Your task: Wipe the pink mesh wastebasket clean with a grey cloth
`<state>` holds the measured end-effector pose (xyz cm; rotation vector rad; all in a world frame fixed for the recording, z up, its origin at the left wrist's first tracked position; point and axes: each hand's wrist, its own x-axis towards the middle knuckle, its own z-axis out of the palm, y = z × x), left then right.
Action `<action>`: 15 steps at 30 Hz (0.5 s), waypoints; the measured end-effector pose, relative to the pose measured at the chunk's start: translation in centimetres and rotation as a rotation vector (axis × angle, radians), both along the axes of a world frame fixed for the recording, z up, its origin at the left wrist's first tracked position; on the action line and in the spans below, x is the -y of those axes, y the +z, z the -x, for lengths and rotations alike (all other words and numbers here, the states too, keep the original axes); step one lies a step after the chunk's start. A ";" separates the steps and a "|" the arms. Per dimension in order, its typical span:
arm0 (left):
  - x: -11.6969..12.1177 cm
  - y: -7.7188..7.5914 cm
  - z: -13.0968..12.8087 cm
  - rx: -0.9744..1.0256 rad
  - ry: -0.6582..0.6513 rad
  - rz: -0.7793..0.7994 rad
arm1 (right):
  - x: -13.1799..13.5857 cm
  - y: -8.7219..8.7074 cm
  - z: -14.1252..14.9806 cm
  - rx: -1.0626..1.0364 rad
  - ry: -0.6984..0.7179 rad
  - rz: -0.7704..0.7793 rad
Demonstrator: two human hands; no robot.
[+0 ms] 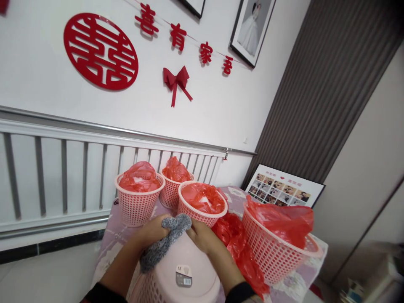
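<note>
An upturned pink basket (176, 273) with a small label on its flat bottom stands nearest me on the table. A grey fuzzy cloth (167, 242) is draped over its far edge and down its left side. My left hand (151, 231) grips the cloth's upper left part, fingers curled round it. My right hand (202, 235) pinches the cloth's upper right end against the basket bottom.
Three upright pink baskets (139, 202) (172, 191) (197, 212) lined with red plastic bags stand behind, a tilted one (271, 248) at right. A loose red bag (240, 248) lies between. The table has a floral cloth (110, 235). Behind are a white radiator (63, 172) and a photo frame (284, 187).
</note>
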<state>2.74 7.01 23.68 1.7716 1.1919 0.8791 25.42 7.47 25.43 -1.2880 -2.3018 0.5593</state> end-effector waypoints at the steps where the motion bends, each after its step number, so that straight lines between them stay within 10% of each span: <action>1: 0.5 -0.3 0.4 -0.002 0.028 -0.002 | -0.5 0.0 0.3 -0.014 0.028 0.001; 8: 1.7 -2.1 1.3 0.011 0.204 -0.014 | -3.2 -0.5 1.3 0.033 -0.067 -0.126; 15: 1.4 -2.7 1.2 0.066 0.207 0.012 | 0.3 -0.3 0.9 0.083 -0.312 -0.115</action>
